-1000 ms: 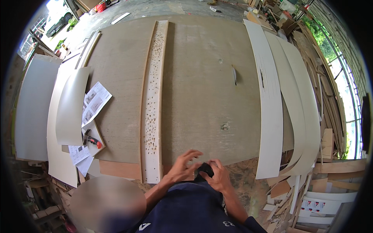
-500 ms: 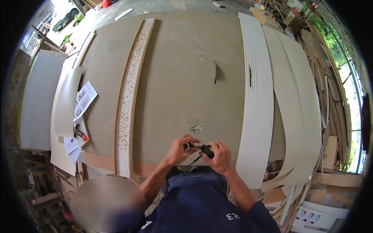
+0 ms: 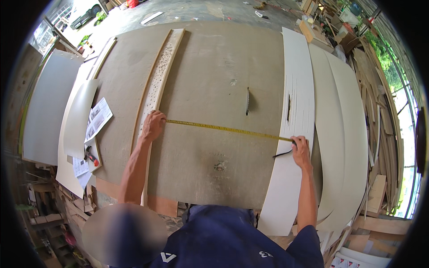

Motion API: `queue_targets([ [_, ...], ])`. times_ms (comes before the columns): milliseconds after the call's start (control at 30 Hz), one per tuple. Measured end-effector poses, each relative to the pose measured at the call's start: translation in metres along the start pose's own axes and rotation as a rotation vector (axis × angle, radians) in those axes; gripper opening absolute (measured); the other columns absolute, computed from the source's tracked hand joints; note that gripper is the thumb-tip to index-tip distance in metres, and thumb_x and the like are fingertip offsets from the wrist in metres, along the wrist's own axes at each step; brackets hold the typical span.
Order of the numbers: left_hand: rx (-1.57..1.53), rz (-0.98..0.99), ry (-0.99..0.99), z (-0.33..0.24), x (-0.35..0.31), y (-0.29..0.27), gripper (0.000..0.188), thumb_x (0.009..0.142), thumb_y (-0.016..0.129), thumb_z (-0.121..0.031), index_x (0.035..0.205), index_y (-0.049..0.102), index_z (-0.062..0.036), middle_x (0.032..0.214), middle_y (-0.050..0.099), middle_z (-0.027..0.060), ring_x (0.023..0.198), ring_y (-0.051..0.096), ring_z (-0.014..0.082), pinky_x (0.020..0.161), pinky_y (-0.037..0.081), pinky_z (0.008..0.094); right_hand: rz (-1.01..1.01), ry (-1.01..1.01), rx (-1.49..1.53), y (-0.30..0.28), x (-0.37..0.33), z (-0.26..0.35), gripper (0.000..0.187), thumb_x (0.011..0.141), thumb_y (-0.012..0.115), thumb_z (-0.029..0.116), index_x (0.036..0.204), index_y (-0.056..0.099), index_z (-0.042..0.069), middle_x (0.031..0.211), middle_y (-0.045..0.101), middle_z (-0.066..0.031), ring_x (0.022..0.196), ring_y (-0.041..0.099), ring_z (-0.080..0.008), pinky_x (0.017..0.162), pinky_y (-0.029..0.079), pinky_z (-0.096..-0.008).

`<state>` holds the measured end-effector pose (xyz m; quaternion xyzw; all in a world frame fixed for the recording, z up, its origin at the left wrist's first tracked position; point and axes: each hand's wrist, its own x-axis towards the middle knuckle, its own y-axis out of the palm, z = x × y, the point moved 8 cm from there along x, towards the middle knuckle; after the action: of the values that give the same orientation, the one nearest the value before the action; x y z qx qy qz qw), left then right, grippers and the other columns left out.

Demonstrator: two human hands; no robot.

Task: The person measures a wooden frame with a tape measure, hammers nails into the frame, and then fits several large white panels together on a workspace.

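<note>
Concrete floor (image 3: 205,11) runs beyond the far edge of a broad brown worktop (image 3: 205,178), and from my remote seat I look down on both of the person's arms spread wide over it. Half a second ago both hands were together near the body, around the tape measure (image 3: 223,128); now they are well apart and its yellow ribbon is pulled out between them, nearly straight. I judge that the work has passed from getting the tape ready to spanning a width with it. On one side, the left hand (image 3: 154,125) rests on the speckled strip (image 3: 161,67), fingers curled in and closed on the ribbon's end, though I cannot make out the exact grip. Across from it, the right hand (image 3: 301,151) sits over the slotted white panel (image 3: 298,71), wrapped closed around the case, which the fingers mostly hide; a black strap (image 3: 282,154) trails out beside it. So the tape lies crosswise from strip to panel, passing on the near side of a toothed saw blade (image 3: 247,102) that stands up from the worktop, apart from it. I can't tell whether the ribbon touches the surface midway. Farther left I see printed sheets (image 3: 98,118) and a red-and-black tool (image 3: 92,158); long boards (image 3: 375,85) are stacked at the right.
</note>
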<state>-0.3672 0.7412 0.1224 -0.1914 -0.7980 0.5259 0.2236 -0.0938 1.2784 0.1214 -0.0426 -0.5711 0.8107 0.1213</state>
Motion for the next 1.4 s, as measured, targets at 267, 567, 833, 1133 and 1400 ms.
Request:
queue_targets([
  [267, 0.141, -0.058, -0.164, 0.059, 0.066, 0.031, 0.013, 0.077, 0.066, -0.001, 0.085, 0.073, -0.0084, 0.106, 0.063, 0.0093, 0.109, 0.056, 0.0297, 0.09, 0.047, 0.0403, 0.013, 0.062, -0.046, 0.024, 0.074, -0.018, 0.028, 0.088, 0.062, 0.007, 0.115, 0.062, 0.012, 0.114, 0.052, -0.0105, 0.107, 0.05, -0.033, 0.092, 0.045, -0.0448],
  [567, 0.149, -0.05, -0.244, 0.09, 0.083, 0.038, 0.011, 0.082, 0.067, -0.004, 0.092, 0.07, -0.0074, 0.106, 0.06, 0.0104, 0.106, 0.055, 0.0298, 0.091, 0.045, 0.0392, -0.07, 0.055, -0.114, 0.054, 0.118, 0.0, 0.023, 0.091, 0.06, 0.013, 0.114, 0.063, 0.014, 0.114, 0.052, -0.0078, 0.11, 0.049, -0.0298, 0.089, 0.045, -0.0468],
  [833, 0.094, -0.09, -0.265, 0.12, 0.077, 0.034, 0.025, 0.085, 0.065, -0.003, 0.109, 0.064, -0.0085, 0.115, 0.058, 0.014, 0.113, 0.053, 0.0348, 0.094, 0.044, 0.0423, -0.019, 0.066, -0.082, 0.061, 0.133, 0.003, 0.02, 0.092, 0.06, 0.014, 0.112, 0.064, 0.013, 0.11, 0.052, -0.0081, 0.107, 0.049, -0.0293, 0.086, 0.047, -0.0466],
  [1133, 0.203, 0.015, -0.856, 0.081, -0.055, 0.013, 0.129, 0.054, 0.089, -0.054, 0.155, 0.018, -0.0173, 0.157, 0.012, 0.028, 0.146, 0.01, 0.0456, 0.112, 0.011, 0.0658, 0.155, 0.093, -0.078, 0.057, 0.138, -0.015, 0.02, 0.093, 0.059, 0.016, 0.112, 0.064, 0.012, 0.109, 0.053, -0.0104, 0.104, 0.051, -0.0321, 0.091, 0.048, -0.0461],
  [1400, 0.199, 0.114, -1.192, 0.062, -0.237, -0.01, 0.129, 0.056, 0.086, -0.057, 0.155, 0.017, -0.011, 0.149, 0.03, 0.0316, 0.139, 0.03, 0.0449, 0.112, 0.021, 0.0591, 0.155, 0.094, -0.072, 0.061, 0.141, -0.011, 0.02, 0.094, 0.058, 0.016, 0.112, 0.064, 0.012, 0.107, 0.054, -0.0107, 0.104, 0.051, -0.0315, 0.092, 0.048, -0.0459],
])
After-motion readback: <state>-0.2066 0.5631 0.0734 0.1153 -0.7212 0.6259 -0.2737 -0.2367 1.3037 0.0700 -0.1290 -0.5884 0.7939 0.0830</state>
